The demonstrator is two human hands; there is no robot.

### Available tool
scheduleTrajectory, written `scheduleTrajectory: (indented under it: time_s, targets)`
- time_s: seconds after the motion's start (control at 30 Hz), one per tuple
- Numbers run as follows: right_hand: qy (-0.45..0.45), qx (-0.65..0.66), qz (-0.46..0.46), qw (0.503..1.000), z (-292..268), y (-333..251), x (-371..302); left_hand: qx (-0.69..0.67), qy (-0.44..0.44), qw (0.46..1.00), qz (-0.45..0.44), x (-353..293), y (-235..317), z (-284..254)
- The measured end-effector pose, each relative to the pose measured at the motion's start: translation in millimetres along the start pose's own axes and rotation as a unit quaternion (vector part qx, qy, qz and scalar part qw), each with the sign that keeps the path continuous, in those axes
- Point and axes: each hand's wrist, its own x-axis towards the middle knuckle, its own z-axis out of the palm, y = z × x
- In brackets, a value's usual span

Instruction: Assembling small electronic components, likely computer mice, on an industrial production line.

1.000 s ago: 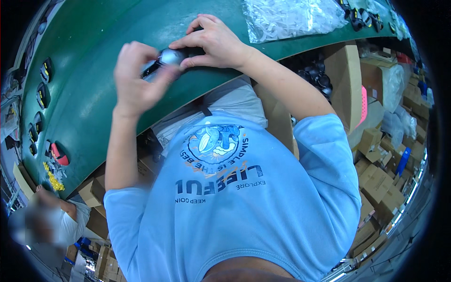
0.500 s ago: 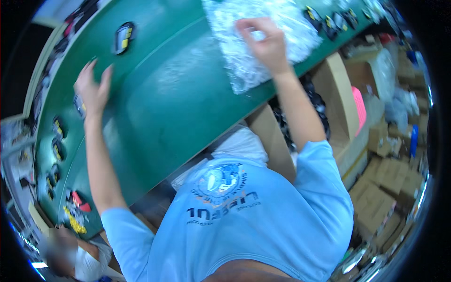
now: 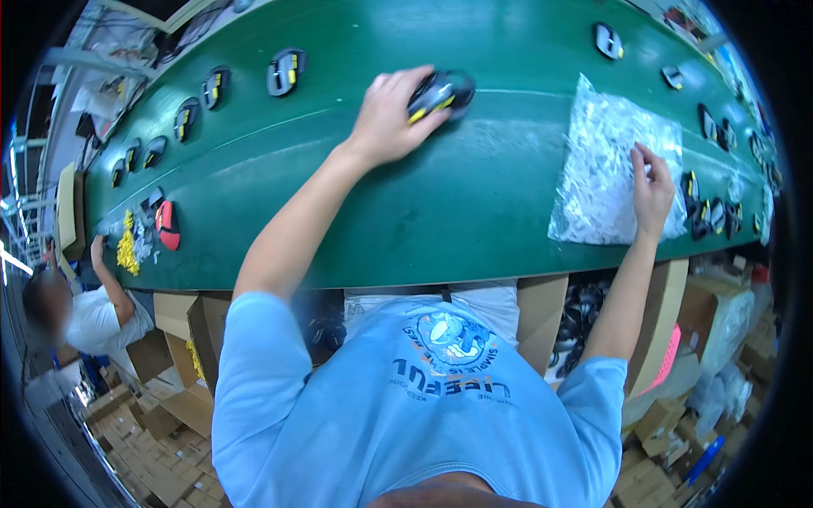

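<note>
My left hand (image 3: 391,117) is closed around a black, rounded, mouse-shaped plastic part (image 3: 456,91) with a yellow strip, over the middle of the green table (image 3: 356,220). The part's far end sticks out past my fingers. To the right, my right hand (image 3: 653,188) hovers over or rests on a clear plastic bag (image 3: 597,182) full of small whitish pieces. Its thumb and fingertips are curled together; whatever they pinch is too small to make out.
Similar black-and-yellow parts (image 3: 286,72) lie spaced along the left, with several more (image 3: 716,216) at the right. A red part (image 3: 167,225) and yellow pieces (image 3: 127,245) lie at the left end near another person (image 3: 102,317). Cardboard boxes (image 3: 542,313) stand below the front edge.
The view has swung left. My left hand, open with nothing in it before, now grips a black part. My right hand stays by the bag, its fingers still curled.
</note>
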Motion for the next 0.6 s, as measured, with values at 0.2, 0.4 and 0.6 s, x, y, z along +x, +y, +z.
scheduleTrajectory:
  time_s: [0.2,0.4,0.6]
  targets:
    - [-0.04,0.443,-0.023,0.895,13.4,-97.0,-39.2,0.051,-0.068,0.996,-0.029,-112.0,54.1,-40.2]
    - [-0.182,0.295,-0.185,0.92,58.9,-204.5,-84.3,0.061,-0.064,0.996,-0.015,-122.6,68.1,-23.1]
    - [-0.104,0.329,-0.244,0.906,91.0,-215.3,-91.2,0.072,-0.05,0.996,0.0,-121.9,72.7,-15.8]
